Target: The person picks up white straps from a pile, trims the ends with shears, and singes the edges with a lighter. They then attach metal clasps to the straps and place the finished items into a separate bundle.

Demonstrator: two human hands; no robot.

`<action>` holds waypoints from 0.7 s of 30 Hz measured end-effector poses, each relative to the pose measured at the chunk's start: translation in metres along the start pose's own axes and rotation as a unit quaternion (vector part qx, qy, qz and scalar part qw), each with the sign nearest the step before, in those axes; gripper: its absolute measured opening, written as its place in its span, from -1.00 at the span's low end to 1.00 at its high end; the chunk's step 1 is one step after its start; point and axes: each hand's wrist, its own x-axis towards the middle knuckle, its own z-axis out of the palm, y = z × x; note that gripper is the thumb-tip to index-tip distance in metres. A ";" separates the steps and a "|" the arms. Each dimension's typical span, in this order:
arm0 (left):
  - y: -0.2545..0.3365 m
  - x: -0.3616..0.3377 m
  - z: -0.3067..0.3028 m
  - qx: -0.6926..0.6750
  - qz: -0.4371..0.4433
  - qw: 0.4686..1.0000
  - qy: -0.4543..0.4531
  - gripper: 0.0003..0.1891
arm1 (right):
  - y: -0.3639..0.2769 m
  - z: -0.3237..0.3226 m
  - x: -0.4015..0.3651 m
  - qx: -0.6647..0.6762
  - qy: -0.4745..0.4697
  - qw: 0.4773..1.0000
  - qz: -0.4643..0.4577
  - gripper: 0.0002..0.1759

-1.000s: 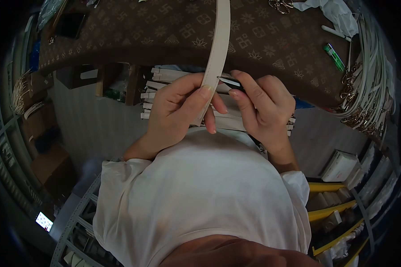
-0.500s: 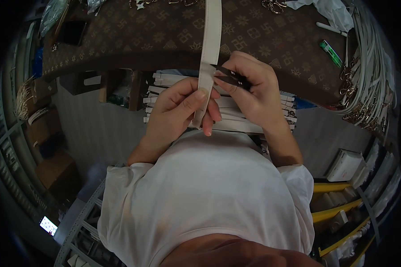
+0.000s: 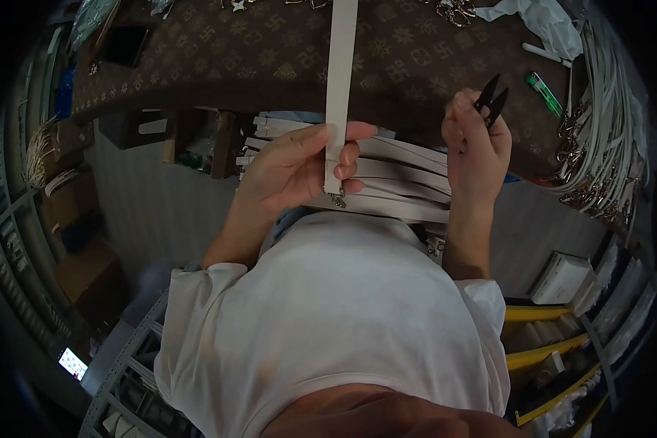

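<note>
My left hand point(image 3: 299, 164) grips a long off-white strap point(image 3: 341, 73) near its lower end, thumb in front and fingers behind. From that end hangs a small metal clasp point(image 3: 336, 198). The strap runs up over the table edge and out of the top of the view. To the right, my right hand point(image 3: 478, 142) holds black thread snips point(image 3: 492, 102), their blades apart and pointing up, away from the strap. Below and behind the hands, several similar off-white straps point(image 3: 405, 187) lie side by side across my lap.
A dark patterned cloth covers the table point(image 3: 270, 62). On it lie a green cutter point(image 3: 544, 93), a white plastic bag point(image 3: 544, 25), metal hooks point(image 3: 456, 11) and a black phone-like object point(image 3: 126, 45). Thin pale straps point(image 3: 606, 124) hang over the right side. Shelving point(image 3: 547, 358) stands at right.
My right hand has drawn the thread snips away from the strap, to the right. The left hand has shifted its hold, and the strap's lower end with the clasp now shows.
</note>
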 end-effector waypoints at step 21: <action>-0.017 -0.016 0.022 0.526 0.185 0.801 0.219 -0.78 | 0.019 0.026 -0.013 -0.256 -0.067 0.959 -0.100 -0.78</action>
